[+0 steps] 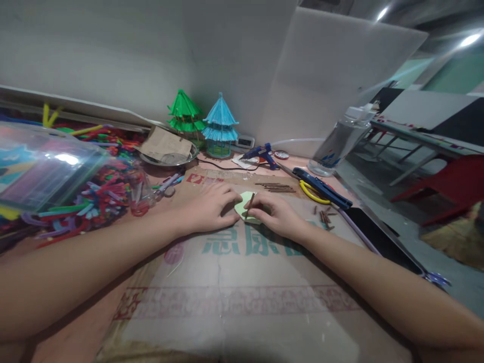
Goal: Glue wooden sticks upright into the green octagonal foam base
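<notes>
Head view: both hands meet at the middle of the table (159, 181), over a sheet of printed cardboard (242, 282). The left hand (209, 206) lies with bent fingers on the left edge of a pale green piece (242, 207). Whether it pinches the piece or only presses it down, I cannot tell. The right hand (275, 213) has its fingers closed on a thin brown stick (249, 202), which lies slanted across the green piece.

Behind them lie a row of sticks (276, 187), yellow-handled cutters (321, 191) and a glue gun (260, 153). Cut bits (324, 217) lie just beside the right forearm.

The stick is thin and held only by the fingertips, so it could roll or skew if the pinch eases. The light piece could slide under uneven pressure. A sweep of the right arm could scatter the bits.
</notes>
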`<state>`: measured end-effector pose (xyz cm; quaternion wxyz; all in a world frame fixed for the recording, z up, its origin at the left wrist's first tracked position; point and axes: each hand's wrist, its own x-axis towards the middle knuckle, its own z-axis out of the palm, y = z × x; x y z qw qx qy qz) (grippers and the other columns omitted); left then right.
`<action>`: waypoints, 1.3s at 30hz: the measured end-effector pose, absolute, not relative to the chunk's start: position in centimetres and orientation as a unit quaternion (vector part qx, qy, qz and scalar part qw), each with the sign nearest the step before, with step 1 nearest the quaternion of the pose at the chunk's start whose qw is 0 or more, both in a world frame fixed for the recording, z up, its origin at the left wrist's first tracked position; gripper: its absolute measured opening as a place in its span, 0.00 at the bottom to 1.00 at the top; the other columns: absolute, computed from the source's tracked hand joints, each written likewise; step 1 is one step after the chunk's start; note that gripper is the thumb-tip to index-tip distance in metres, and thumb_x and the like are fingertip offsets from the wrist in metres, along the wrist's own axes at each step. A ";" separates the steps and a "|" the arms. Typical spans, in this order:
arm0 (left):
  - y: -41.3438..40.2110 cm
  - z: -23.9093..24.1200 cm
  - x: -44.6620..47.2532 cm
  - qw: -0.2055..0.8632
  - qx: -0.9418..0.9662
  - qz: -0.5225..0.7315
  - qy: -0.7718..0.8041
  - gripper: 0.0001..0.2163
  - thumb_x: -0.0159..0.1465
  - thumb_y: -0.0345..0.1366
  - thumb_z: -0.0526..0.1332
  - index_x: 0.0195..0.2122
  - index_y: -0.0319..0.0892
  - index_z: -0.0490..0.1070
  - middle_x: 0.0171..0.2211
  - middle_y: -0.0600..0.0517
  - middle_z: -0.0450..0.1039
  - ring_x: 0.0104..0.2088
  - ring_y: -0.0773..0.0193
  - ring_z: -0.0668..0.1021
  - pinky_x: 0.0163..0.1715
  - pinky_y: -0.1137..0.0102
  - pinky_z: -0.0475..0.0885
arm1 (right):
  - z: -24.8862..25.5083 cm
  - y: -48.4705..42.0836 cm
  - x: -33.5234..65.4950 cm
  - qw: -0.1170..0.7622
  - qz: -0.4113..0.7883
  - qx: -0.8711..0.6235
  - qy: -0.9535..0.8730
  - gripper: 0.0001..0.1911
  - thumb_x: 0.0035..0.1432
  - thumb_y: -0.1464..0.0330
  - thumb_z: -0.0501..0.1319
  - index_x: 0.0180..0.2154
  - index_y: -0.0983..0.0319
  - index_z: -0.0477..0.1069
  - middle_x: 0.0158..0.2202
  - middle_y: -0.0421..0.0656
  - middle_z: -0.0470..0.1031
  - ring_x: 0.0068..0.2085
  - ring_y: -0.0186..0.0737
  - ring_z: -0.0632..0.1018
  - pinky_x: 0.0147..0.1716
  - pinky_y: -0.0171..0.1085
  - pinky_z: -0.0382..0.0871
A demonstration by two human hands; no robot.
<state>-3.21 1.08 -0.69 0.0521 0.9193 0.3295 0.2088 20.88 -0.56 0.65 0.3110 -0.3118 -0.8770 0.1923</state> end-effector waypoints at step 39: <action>1.0 -0.6 -3.2 0.063 0.918 0.232 0.316 0.13 0.67 0.41 0.61 0.51 0.44 0.73 0.50 0.44 0.73 0.51 0.51 0.74 0.53 0.56 0.69 | 0.8 -1.6 21.3 0.370 0.037 -0.234 -0.898 0.28 0.66 0.71 0.56 0.65 0.52 0.58 0.48 0.48 0.72 0.47 0.48 0.74 0.48 0.50 0.71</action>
